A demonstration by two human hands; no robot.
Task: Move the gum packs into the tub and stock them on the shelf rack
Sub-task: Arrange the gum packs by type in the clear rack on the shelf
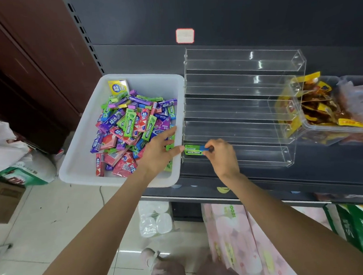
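**Green pack going into bottom rack tier**

Pinched at its right end by right hand [218, 154]: a green gum pack [195, 150], long axis left-right along the lowest channel of the clear shelf rack [244, 103], at its left end. Left hand [159, 151] nearer the white tub [80, 164], fingers spread wide, holding nothing, hovering over loose gum packs [129, 127] heaped just left of rack. Both arms extended forward. Upper tiers unstocked.

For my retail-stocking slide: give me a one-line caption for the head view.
Right hand sets a green gum pack in the clear rack's lowest row; left hand hovers over the gum-filled tub.
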